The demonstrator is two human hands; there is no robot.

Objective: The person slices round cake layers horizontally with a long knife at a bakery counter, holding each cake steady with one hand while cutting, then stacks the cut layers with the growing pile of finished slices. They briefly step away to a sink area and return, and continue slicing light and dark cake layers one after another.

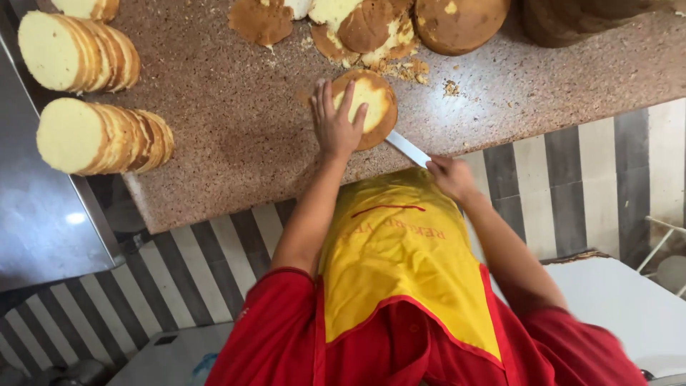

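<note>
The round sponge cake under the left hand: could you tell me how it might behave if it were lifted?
The round sponge cake is probably soft and light, given its pale, airy top. It likely crumbles easily: torn crust pieces lie nearby. The left hand presses it flat while the right hand holds the knife, so it may slide.

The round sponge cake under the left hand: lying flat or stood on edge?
Flat: the round sponge cake lies on the counter, left hand pressing its top.

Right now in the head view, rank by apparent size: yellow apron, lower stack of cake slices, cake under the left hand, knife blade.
1. yellow apron, though nearest the camera
2. lower stack of cake slices
3. cake under the left hand
4. knife blade
</note>
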